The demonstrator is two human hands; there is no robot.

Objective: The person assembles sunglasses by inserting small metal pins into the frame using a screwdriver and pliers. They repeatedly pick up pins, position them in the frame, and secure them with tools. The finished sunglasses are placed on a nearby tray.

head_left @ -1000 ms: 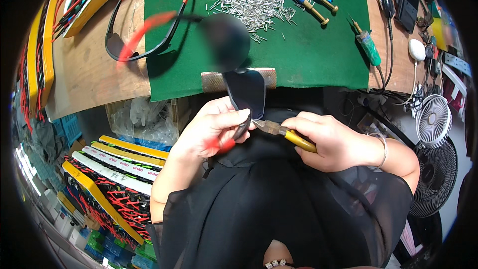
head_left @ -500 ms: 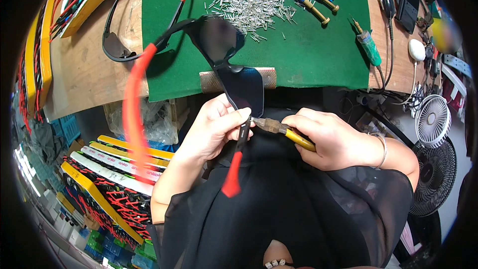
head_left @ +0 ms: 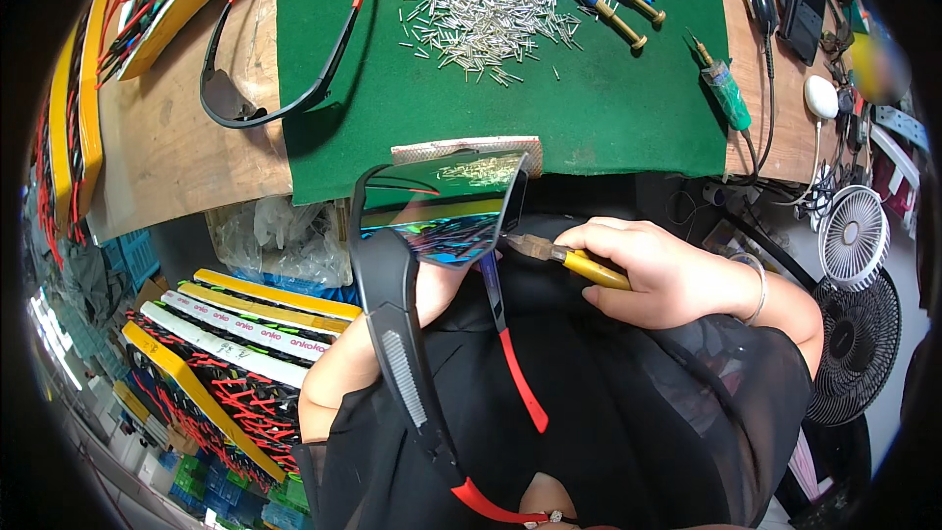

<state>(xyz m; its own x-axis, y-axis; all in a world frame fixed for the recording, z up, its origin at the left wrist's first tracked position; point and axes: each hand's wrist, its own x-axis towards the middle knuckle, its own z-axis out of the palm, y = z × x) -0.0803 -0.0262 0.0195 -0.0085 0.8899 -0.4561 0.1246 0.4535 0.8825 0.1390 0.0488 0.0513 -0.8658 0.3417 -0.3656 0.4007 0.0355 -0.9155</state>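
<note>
A pair of black sunglasses [head_left: 446, 221] with red temple tips is held up in front of my body, its mirrored lens facing me. My left hand [head_left: 438, 292] grips it from behind; the lens and one temple hide most of the fingers. In my right hand [head_left: 659, 270] is a pair of pliers [head_left: 597, 269] with yellow handles. Their jaws are at the sunglasses' right corner, by the hinge; whether they grip anything there cannot be seen. A second pair of sunglasses [head_left: 319, 93] with red tips rests on the bench to the left.
A green mat [head_left: 589, 118] covers the bench, with a pile of small metal pins [head_left: 496, 5] on it. Two blue-handled screwdrivers [head_left: 613, 15] and a green-handled tool [head_left: 726, 93] lie farther right. Boxes of sunglasses [head_left: 216, 373] stand at left; fans [head_left: 852, 236] at right.
The sunglasses have turned over, so the lens now faces me and both temples point toward my body. My left hand has gone behind them. The pliers have barely moved.
</note>
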